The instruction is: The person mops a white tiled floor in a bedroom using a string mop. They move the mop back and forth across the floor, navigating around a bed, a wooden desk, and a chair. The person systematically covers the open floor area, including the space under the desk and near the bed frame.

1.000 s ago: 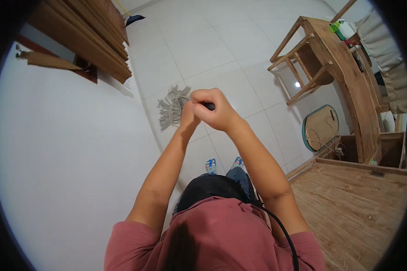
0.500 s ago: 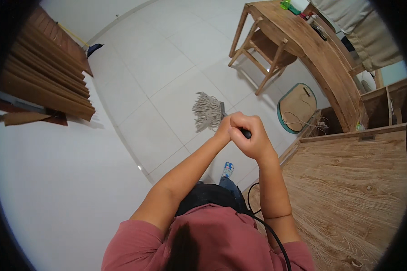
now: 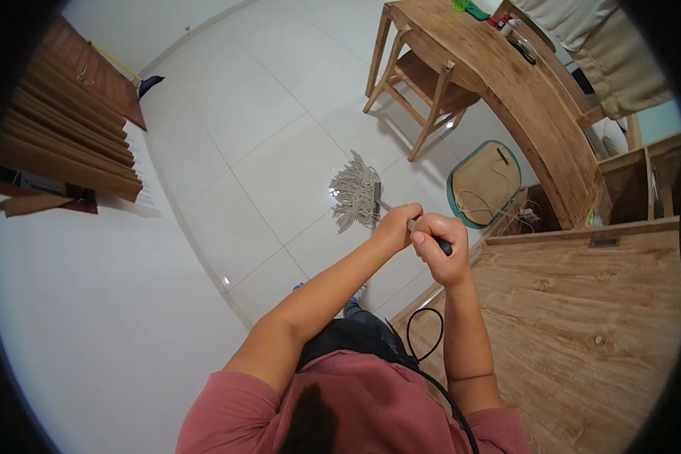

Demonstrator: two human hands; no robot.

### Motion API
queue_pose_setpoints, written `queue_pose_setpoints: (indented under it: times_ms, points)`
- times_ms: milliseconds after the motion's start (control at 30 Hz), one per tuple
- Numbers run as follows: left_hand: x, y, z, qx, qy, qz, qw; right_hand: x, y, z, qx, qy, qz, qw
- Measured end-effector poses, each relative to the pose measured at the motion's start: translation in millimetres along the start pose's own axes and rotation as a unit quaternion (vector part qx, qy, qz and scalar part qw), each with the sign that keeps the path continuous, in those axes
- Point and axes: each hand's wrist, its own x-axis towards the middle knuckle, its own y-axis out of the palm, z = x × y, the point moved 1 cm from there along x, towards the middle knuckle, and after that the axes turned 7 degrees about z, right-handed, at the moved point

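Observation:
A string mop with a pale grey head (image 3: 356,198) rests on the white tiled floor (image 3: 265,144). Its dark handle (image 3: 440,245) rises toward me. My left hand (image 3: 395,225) is closed around the handle lower down. My right hand (image 3: 436,246) grips the handle's top end just beside the left. Both forearms reach forward from my pink-shirted chest. Most of the handle is hidden by my hands.
A wooden desk (image 3: 507,83) with a wooden chair (image 3: 424,83) tucked under it stands at the upper right. A round teal-rimmed mat (image 3: 486,183) lies beside it. A wooden surface (image 3: 583,318) fills the right. A white wall (image 3: 91,318) and wooden slats (image 3: 60,144) are on the left.
The view has swung to the right; the mop head and my hands now sit nearer the desk and round mat. Both hands kept their grip on the handle.

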Motion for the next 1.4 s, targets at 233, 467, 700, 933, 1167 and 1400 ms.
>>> queue_pose_setpoints:
  times_ms: [233,467,700,933,1167,1400]
  points:
    - [-50.2,-27.6,-12.5,0.058,-0.039,-0.125,0.990,4.4,35.0,9.4,0.098,-0.084,0.046,0.991]
    - [-138.4,-60.0,-12.5,0.092,-0.097,-0.275,0.952,-0.3,94.1,15.0,0.190,-0.104,0.187,0.958]
    - [-250.8,-107.3,24.6,0.101,-0.131,-0.361,0.918,1.3,195.6,7.9,0.247,-0.143,0.272,0.919]
    - [-307.9,-133.1,33.3,0.096,-0.184,-0.412,0.887,4.7,254.4,33.0,0.215,-0.182,0.325,0.903]
    - [-267.8,-118.1,22.5,-0.012,-0.077,-0.362,0.929,5.6,213.7,58.6,0.163,-0.145,0.309,0.926]
    - [-172.3,-87.1,17.7,0.036,-0.003,-0.208,0.977,8.0,146.2,70.8,0.025,-0.102,0.315,0.943]
